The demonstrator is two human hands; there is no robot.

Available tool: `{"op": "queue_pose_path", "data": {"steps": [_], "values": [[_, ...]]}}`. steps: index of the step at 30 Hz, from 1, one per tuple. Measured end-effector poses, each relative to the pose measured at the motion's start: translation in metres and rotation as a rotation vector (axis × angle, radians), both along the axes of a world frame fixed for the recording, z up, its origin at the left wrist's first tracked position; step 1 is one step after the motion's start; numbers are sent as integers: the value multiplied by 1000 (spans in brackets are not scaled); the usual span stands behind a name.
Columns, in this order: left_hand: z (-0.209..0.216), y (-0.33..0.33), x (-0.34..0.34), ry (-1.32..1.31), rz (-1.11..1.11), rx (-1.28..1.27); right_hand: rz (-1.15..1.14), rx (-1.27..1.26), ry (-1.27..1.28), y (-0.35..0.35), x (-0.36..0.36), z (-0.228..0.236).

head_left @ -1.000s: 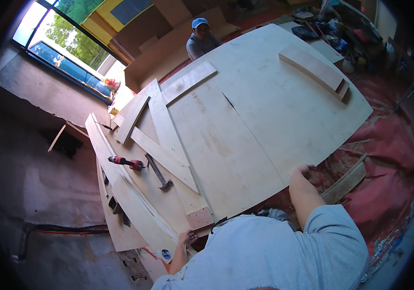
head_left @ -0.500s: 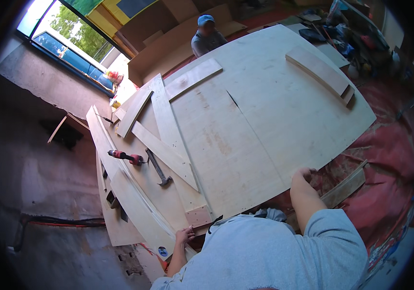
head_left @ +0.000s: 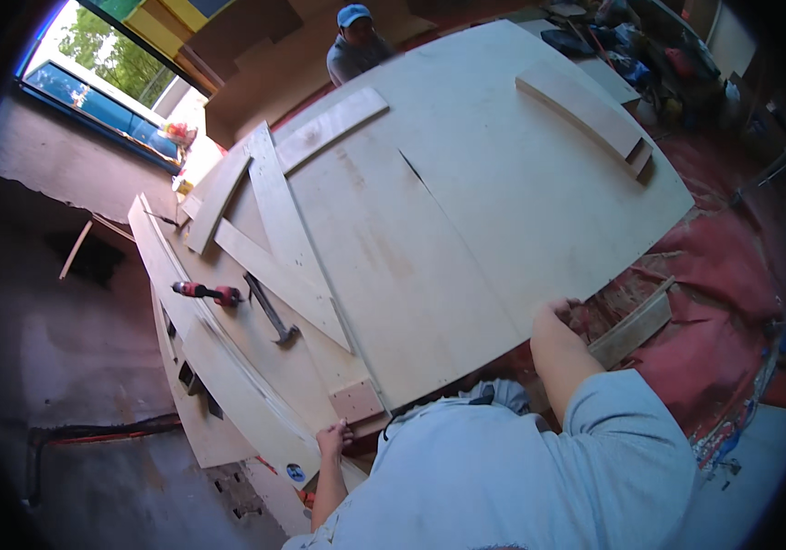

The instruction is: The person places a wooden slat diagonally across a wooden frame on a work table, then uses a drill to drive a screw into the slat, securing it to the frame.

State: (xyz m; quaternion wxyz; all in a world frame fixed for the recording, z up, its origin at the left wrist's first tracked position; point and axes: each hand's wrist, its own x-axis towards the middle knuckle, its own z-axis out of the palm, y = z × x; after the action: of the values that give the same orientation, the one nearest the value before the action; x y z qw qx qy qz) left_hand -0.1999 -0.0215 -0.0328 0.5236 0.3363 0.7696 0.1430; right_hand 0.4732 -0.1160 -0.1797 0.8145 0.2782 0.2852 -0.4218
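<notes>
A large pale plywood sheet [head_left: 466, 220] lies before me, with flat wooden strips along its left side. At its near left corner is a small reddish wood block [head_left: 356, 400]. Just beside that block, my left hand [head_left: 332, 440] has its fingers closed at the sheet's corner edge. My right hand [head_left: 558, 313] is curled over the near edge, farther right, with its fingers partly hidden. A claw hammer [head_left: 271, 310] and a red-and-black cordless drill [head_left: 208, 292] lie to the left of the sheet's strips.
Another person [head_left: 356, 46] in a blue cap is at the far edge. Stacked curved wood strips [head_left: 585, 115] rest on the sheet's right. Red sheeting [head_left: 723, 266] covers the floor at right, with a loose board [head_left: 636, 325] there. A concrete wall [head_left: 54, 330] stands left.
The whole view has shifted, so the sheet, tools and other person appear farther left and higher. Both my hands stay at the sheet's near edge.
</notes>
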Motion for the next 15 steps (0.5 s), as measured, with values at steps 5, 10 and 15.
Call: {"op": "queue_pose_path", "data": {"steps": [5, 10, 15], "values": [[-15, 12, -12, 55, -179, -21, 90, -104, -54, 0, 6, -26], [-25, 5, -41, 276, -458, 13, 1749, -1073, 900, -14, -16, 5], [40, 38, 12, 641, -683, 175, 2158, -1518, 1019, -85, 12, 27]]}}
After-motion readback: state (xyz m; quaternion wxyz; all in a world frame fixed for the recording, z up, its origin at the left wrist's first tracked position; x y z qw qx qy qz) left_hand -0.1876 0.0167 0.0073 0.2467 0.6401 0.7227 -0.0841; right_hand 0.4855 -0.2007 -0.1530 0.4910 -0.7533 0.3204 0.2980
